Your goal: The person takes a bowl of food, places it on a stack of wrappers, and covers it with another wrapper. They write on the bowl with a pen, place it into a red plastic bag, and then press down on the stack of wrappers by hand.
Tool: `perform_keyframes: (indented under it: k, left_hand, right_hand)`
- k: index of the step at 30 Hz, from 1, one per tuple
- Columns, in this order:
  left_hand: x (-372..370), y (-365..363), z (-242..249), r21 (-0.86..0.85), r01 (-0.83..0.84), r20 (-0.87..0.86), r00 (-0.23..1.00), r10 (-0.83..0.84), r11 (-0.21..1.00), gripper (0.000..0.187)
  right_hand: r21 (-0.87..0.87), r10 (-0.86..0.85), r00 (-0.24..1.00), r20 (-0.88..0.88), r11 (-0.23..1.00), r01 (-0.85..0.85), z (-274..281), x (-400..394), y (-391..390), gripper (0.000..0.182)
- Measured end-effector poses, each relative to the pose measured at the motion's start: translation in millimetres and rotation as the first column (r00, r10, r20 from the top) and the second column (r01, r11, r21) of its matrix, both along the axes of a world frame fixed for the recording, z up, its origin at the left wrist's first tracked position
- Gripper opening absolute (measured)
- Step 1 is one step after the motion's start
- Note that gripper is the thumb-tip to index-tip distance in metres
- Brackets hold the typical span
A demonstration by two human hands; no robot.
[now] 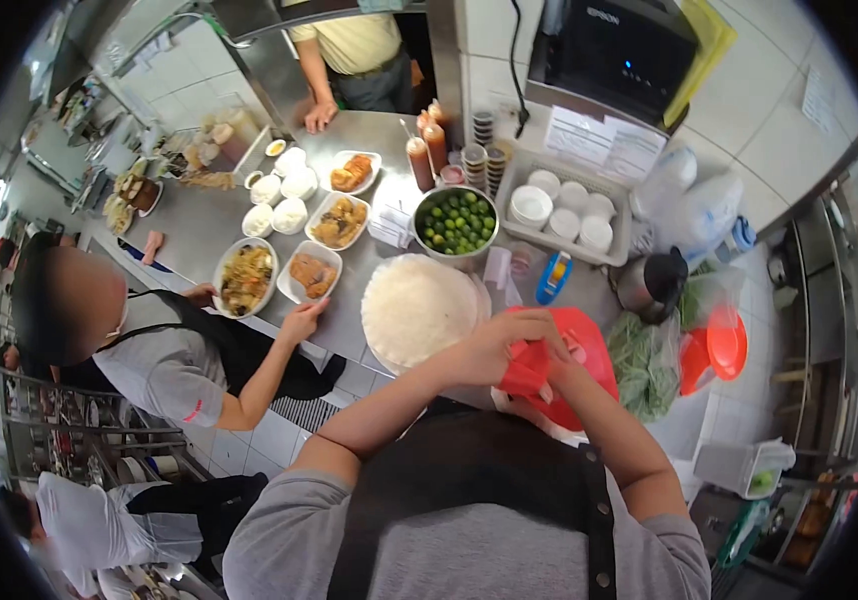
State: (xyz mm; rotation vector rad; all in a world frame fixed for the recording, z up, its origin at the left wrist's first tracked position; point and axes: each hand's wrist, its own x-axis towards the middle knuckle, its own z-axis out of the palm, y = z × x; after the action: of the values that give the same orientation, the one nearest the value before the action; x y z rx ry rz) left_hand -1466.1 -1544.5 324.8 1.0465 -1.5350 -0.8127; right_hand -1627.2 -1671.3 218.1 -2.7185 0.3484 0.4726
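My left hand [494, 348] is closed on a small red plastic piece [526, 368], whose exact kind I cannot make out. Crossing in close beside it, my right hand [559, 362] grips the same piece; its fingers are partly hidden. Right behind both hands lies a larger red plastic tray or lid [594, 350]. To the left of my hands sits a big round mound of white rice [414, 310]. A blue tape dispenser [554, 278] and a clear plastic cup [520, 262] stand just beyond.
A steel bowl of green limes [457, 222], sauce bottles [419, 165] and a basket of white tubs [569, 210] stand farther back. At left a co-worker [184, 350] handles plated food [246, 278]. Leafy greens [644, 365] and a thermal jug [651, 285] are at right.
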Motion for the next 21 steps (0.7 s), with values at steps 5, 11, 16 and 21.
perform_keyframes:
  k: [5,11,16,21]
  left_hand:
    - [1.3,3.3,-16.6,0.035,0.016,-0.117,0.993,-0.012,0.999,0.043]
    - [11.3,13.0,-31.0,0.159,0.048,-0.395,0.918,0.019,0.986,0.041]
    - [11.8,17.6,-36.3,0.241,0.051,-0.436,0.898,0.061,0.969,0.040]
    - [2.0,9.1,-35.5,0.184,0.121,-0.444,0.895,-0.027,0.975,0.040]
  right_hand:
    - [-0.048,-0.003,1.000,0.014,0.999,0.003,-0.8,1.7,5.1,0.041]
    - [-0.001,-0.104,0.995,0.000,0.995,0.104,-7.7,-7.9,4.5,0.038]
    - [0.161,-0.286,0.958,-0.014,0.945,0.284,-16.4,-28.1,-7.9,0.035]
    - [0.283,-0.411,0.912,-0.010,0.873,0.396,-25.2,-28.1,-35.2,0.034]
